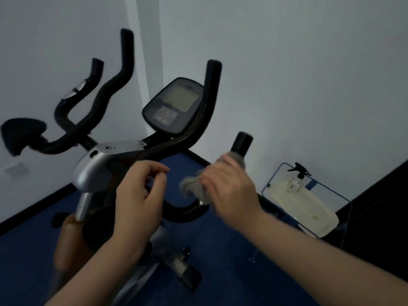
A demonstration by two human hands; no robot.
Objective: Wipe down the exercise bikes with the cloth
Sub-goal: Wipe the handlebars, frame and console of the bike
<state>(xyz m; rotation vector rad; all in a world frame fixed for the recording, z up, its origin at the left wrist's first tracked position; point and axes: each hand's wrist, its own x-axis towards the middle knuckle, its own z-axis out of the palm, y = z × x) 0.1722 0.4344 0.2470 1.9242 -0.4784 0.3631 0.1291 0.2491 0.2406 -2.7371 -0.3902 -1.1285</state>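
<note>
Your grey cloth is bunched against the right handlebar of the near exercise bike.

You can see the cloth as a crumpled, fuzzy grey wad, blurred, wrapped round the black handlebar just below its capped upper end, with a loose tuft sticking out to the left. The bike you face has black curved handlebars, a silver-grey housing at the stem and a dark console with a pale rectangular screen and a block of buttons under it, tilted toward you. Its other handlebar rises upright beside the console. To your left, a second exercise bike shows black wavy handlebars with a silver patch on one grip.
</note>
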